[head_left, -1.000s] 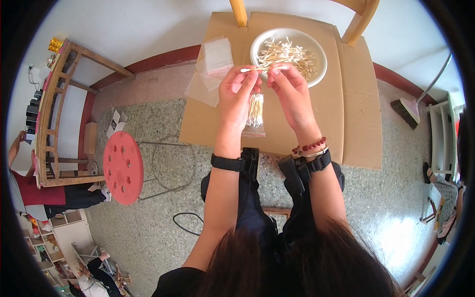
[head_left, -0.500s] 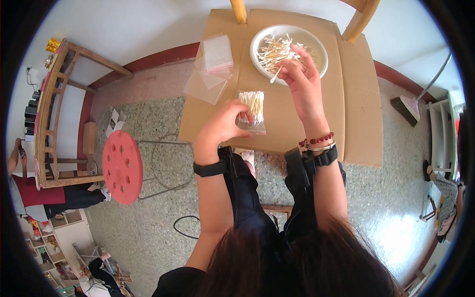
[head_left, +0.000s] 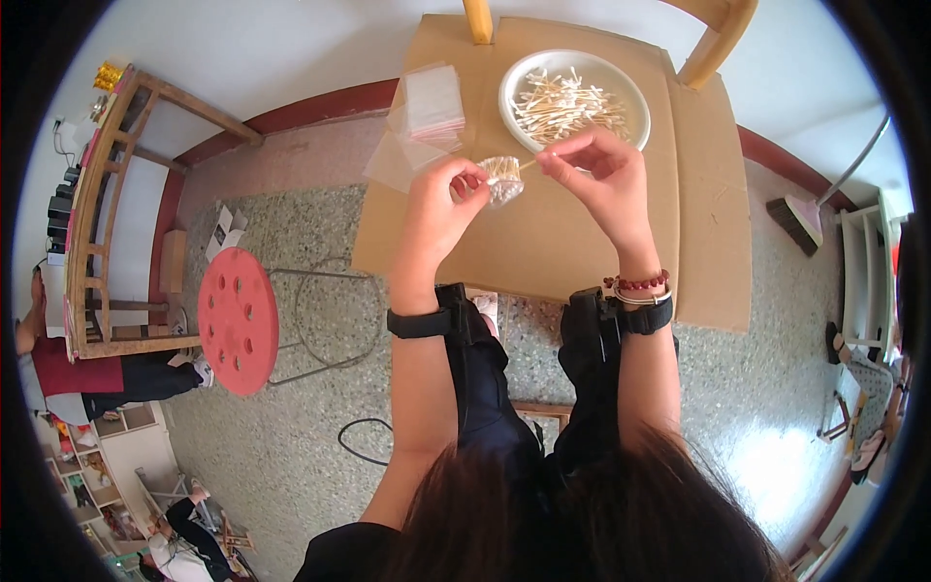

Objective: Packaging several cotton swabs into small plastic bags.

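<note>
My left hand (head_left: 442,206) pinches a small clear plastic bag (head_left: 503,187) packed with cotton swabs, lifted off the cardboard and tilted so its end faces my right hand. My right hand (head_left: 603,179) has thumb and fingertips closed on a single cotton swab (head_left: 529,164), which points left to the bag. Whether its tip is inside the bag I cannot tell. Just beyond my right hand stands a round white bowl (head_left: 640,97) holding a loose heap of cotton swabs (head_left: 567,107). Past my left hand lies a stack of clear flat bags (head_left: 433,102) with pinkish edges.
Flattened cardboard (head_left: 713,204) covers the work surface, with wooden chair parts (head_left: 718,44) at its far edge. A red round stool (head_left: 238,320) stands left on the speckled floor. A broom (head_left: 797,223) leans at right. Other people (head_left: 78,378) are at the left rim.
My left hand has raised the bag of swabs off the cardboard and tipped it. My right hand has come back from over the bowl, bringing a swab to the bag.
</note>
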Demonstrator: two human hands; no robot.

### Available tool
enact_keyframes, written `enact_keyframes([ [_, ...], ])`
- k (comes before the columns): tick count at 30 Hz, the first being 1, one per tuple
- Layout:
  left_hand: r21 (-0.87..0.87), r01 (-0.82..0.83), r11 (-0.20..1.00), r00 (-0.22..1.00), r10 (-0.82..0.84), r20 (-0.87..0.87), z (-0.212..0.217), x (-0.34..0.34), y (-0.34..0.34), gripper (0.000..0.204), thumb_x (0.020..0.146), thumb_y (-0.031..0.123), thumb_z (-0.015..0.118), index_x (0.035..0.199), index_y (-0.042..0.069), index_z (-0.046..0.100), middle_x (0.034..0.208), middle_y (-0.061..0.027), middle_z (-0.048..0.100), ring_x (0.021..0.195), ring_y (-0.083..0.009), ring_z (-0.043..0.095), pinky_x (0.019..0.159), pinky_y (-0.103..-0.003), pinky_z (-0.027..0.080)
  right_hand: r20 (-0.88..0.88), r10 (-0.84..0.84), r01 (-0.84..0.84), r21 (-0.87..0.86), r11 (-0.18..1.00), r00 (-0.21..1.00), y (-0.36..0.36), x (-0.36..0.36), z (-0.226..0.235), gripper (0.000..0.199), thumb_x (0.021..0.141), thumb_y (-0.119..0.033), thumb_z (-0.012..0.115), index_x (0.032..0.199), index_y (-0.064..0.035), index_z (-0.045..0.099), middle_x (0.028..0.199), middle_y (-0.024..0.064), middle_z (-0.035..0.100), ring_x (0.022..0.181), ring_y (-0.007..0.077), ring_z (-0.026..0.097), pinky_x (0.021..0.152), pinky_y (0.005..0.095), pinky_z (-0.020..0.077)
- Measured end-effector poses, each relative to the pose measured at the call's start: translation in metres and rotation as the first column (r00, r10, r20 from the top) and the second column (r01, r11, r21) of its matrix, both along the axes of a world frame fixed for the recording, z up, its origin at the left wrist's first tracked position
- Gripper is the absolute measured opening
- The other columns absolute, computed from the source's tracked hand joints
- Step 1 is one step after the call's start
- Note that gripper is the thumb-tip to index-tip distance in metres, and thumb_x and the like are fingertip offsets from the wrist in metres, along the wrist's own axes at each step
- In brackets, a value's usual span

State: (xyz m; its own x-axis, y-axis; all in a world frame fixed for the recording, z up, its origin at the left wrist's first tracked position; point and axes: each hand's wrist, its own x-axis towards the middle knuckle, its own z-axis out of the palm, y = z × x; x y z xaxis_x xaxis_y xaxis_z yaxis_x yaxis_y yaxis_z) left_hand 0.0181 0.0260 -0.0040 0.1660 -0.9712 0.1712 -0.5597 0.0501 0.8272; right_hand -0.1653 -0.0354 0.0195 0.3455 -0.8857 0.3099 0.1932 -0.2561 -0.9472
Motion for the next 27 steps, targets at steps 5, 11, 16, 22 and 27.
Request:
enact_keyframes([
  [5, -0.114, -0.086, 0.99, 0.996, 0.085, -0.011, 0.001, -0.003, -0.004, 0.008, 0.074, 0.002, 0.063, 0.082, 0.001, 0.061, 0.074, -0.0018, 0.06, 0.063, -0.008, 0.052, 0.056, -0.023, 0.042, -0.266, -0.135, 0.058, -0.276, 0.959, 0.954, 0.004, -0.001, -0.004, 0.01, 0.071, -0.005, 0.071, 0.074, -0.0006, 0.063, 0.073, 0.0036, 0.064, 0.068, 0.0105, 0.061, 0.062, 0.0237, 0.0486],
  [11, -0.099, -0.112, 0.989, 0.987, 0.099, -0.129, 0.0, -0.005, -0.007, 0.007, 0.078, 0.003, 0.062, 0.084, -0.001, 0.061, 0.077, -0.0031, 0.062, 0.065, -0.0057, 0.053, 0.056, -0.021, 0.043, -0.273, -0.263, 0.109, -0.474, 0.874, 0.925, 0.006, 0.008, -0.007, 0.009, 0.069, -0.003, 0.07, 0.073, -0.0018, 0.062, 0.069, 0.0054, 0.062, 0.063, 0.0152, 0.06, 0.059, 0.026, 0.0478],
  [16, -0.086, -0.072, 0.994, 0.981, 0.055, -0.187, -0.003, -0.004, -0.009, 0.009, 0.079, 0.003, 0.061, 0.087, -0.001, 0.061, 0.079, -0.0031, 0.062, 0.069, -0.0054, 0.055, 0.057, -0.02, 0.043, -0.274, -0.305, 0.094, -0.584, 0.806, 0.912, 0.001, 0.017, -0.018, 0.013, 0.067, -0.007, 0.07, 0.069, -0.0022, 0.059, 0.067, 0.0077, 0.058, 0.063, 0.0238, 0.057, 0.058, 0.0321, 0.0461],
  [22, -0.04, -0.053, 0.998, 0.983, 0.046, -0.177, -0.017, 0.003, -0.019, 0.014, 0.082, 0.011, 0.06, 0.091, 0.0, 0.061, 0.084, -0.004, 0.063, 0.075, -0.009, 0.057, 0.064, -0.024, 0.046, -0.495, -0.335, 0.003, -0.557, 0.83, 0.802, -0.003, 0.019, -0.039, 0.016, 0.065, -0.013, 0.07, 0.067, -0.0041, 0.057, 0.065, 0.0073, 0.056, 0.063, 0.0261, 0.057, 0.057, 0.0364, 0.0451],
  [27, -0.153, -0.124, 0.98, 0.99, 0.133, 0.047, -0.042, 0.01, -0.037, 0.02, 0.081, 0.015, 0.061, 0.094, 0.001, 0.061, 0.09, -0.0109, 0.063, 0.084, -0.0198, 0.059, 0.074, -0.03, 0.046, -0.612, -0.322, 0.021, -0.447, 0.894, 0.722, 0.003, 0.024, -0.042, 0.015, 0.066, -0.015, 0.07, 0.068, -0.0052, 0.059, 0.066, 0.0079, 0.059, 0.063, 0.0263, 0.059, 0.057, 0.0362, 0.046],
])
